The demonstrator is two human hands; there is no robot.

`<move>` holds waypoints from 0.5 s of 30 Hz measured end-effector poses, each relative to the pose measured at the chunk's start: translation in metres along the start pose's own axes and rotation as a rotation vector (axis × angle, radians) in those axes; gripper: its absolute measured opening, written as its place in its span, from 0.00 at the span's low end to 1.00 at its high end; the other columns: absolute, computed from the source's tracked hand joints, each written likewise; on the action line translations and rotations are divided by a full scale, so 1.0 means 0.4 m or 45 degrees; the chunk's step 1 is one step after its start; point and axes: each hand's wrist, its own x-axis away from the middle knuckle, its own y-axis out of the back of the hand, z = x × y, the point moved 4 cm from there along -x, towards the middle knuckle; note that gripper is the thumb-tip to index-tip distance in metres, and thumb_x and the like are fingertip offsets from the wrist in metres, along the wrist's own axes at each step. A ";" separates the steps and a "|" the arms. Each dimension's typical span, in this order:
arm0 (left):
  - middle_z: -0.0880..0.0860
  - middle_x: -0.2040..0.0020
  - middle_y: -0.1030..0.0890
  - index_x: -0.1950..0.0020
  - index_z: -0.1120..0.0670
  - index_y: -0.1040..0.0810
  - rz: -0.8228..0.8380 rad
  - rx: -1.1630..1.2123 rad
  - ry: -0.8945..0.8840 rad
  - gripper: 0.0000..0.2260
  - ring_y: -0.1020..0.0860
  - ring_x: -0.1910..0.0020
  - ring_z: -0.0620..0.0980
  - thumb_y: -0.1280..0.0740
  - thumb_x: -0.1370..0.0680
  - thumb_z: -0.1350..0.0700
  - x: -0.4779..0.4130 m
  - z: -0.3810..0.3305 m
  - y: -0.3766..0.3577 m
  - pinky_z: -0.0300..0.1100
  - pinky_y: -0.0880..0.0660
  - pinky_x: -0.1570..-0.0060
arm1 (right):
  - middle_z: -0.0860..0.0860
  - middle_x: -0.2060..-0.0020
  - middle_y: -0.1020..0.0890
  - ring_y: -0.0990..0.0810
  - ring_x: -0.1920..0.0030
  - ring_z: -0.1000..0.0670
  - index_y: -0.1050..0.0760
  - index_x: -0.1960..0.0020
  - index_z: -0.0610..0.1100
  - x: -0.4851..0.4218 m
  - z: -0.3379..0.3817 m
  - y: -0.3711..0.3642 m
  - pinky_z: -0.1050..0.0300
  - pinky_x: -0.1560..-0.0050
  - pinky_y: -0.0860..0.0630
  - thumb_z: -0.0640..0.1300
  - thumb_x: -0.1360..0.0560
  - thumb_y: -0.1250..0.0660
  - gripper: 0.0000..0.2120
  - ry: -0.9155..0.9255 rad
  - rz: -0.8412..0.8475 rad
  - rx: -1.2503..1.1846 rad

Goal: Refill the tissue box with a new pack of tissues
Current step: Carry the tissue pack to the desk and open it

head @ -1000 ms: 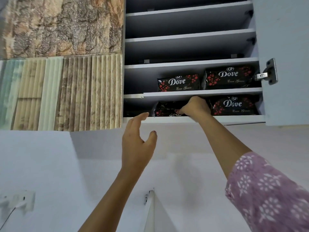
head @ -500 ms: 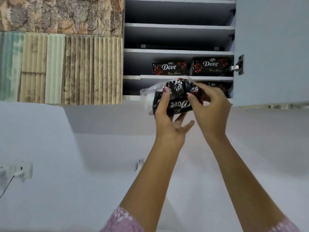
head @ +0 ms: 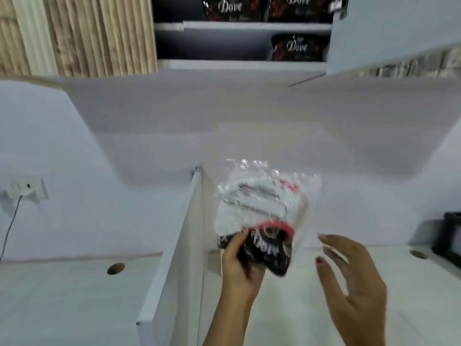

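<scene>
My left hand (head: 239, 270) grips the black lower end of a Dove tissue pack (head: 262, 211), held upright above the white desk. The pack's upper part is clear plastic over white tissues, with a red band across the middle. Just right of the pack, my right hand (head: 354, 283) hovers with fingers spread and holds nothing. More black Dove packs (head: 296, 47) lie on the shelves of the open wall cupboard above. No tissue box is in view.
A white upright partition (head: 174, 245) divides the desk (head: 62, 295) just left of my hands. Cable holes (head: 116, 268) sit in the desk top. A wall socket with a cord (head: 27, 188) is at left, a black object (head: 451, 233) at far right.
The pack came out of the cupboard and down to desk height. My right hand let go of it; only my left hand holds it. The view tilted down.
</scene>
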 end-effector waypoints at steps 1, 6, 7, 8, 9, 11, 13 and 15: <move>0.54 0.70 0.17 0.72 0.57 0.19 -0.048 -0.047 0.058 0.20 0.20 0.63 0.54 0.19 0.58 0.52 0.004 0.036 0.050 0.47 0.25 0.57 | 0.62 0.52 0.22 0.21 0.50 0.57 0.25 0.49 0.59 0.016 -0.026 0.018 0.70 0.47 0.25 0.43 0.29 0.38 0.14 -0.075 -0.059 -0.034; 0.57 0.67 0.17 0.65 0.58 0.17 -0.206 -0.302 0.297 0.27 0.19 0.66 0.55 0.20 0.62 0.54 0.003 0.191 0.260 0.47 0.25 0.58 | 0.66 0.60 0.17 0.20 0.57 0.64 0.22 0.56 0.52 0.033 -0.224 0.059 0.78 0.56 0.28 0.29 0.28 0.35 0.17 -0.541 0.018 -0.063; 0.57 0.66 0.16 0.64 0.58 0.16 -0.228 -0.321 0.335 0.27 0.18 0.65 0.55 0.20 0.61 0.55 0.001 0.211 0.287 0.48 0.26 0.56 | 0.64 0.62 0.16 0.19 0.59 0.63 0.21 0.57 0.51 0.037 -0.275 0.053 0.78 0.58 0.27 0.28 0.29 0.35 0.18 -0.662 0.127 -0.065; 0.57 0.67 0.16 0.64 0.59 0.17 -0.253 -0.354 0.375 0.28 0.18 0.66 0.55 0.20 0.61 0.55 -0.004 0.227 0.313 0.47 0.27 0.56 | 0.61 0.65 0.15 0.18 0.62 0.62 0.20 0.59 0.50 0.043 -0.324 0.049 0.76 0.61 0.26 0.27 0.30 0.35 0.18 -0.766 0.226 -0.080; 0.57 0.69 0.17 0.64 0.61 0.19 -0.278 -0.394 0.426 0.28 0.19 0.68 0.55 0.20 0.61 0.55 -0.009 0.238 0.334 0.46 0.26 0.58 | 0.57 0.66 0.15 0.18 0.65 0.60 0.20 0.60 0.50 0.049 -0.365 0.047 0.74 0.63 0.24 0.27 0.30 0.34 0.17 -0.856 0.299 -0.105; 0.57 0.71 0.18 0.65 0.62 0.21 -0.317 -0.502 0.525 0.27 0.20 0.71 0.55 0.22 0.61 0.57 -0.019 0.248 0.372 0.42 0.24 0.64 | 0.52 0.70 0.15 0.17 0.71 0.54 0.19 0.62 0.47 0.061 -0.426 0.045 0.68 0.68 0.22 0.28 0.31 0.32 0.14 -1.009 0.394 -0.179; 0.58 0.71 0.17 0.64 0.62 0.20 -0.335 -0.581 0.583 0.22 0.19 0.71 0.55 0.27 0.57 0.59 -0.028 0.249 0.404 0.41 0.22 0.67 | 0.51 0.73 0.16 0.21 0.77 0.50 0.19 0.64 0.45 0.073 -0.472 0.041 0.63 0.75 0.23 0.29 0.32 0.30 0.12 -1.113 0.482 -0.219; 0.57 0.73 0.17 0.66 0.62 0.18 -0.378 -0.603 0.590 0.18 0.18 0.73 0.54 0.31 0.54 0.59 -0.039 0.244 0.431 0.40 0.22 0.68 | 0.48 0.74 0.17 0.24 0.80 0.50 0.19 0.66 0.44 0.087 -0.508 0.025 0.63 0.80 0.28 0.29 0.33 0.29 0.11 -1.179 0.610 -0.185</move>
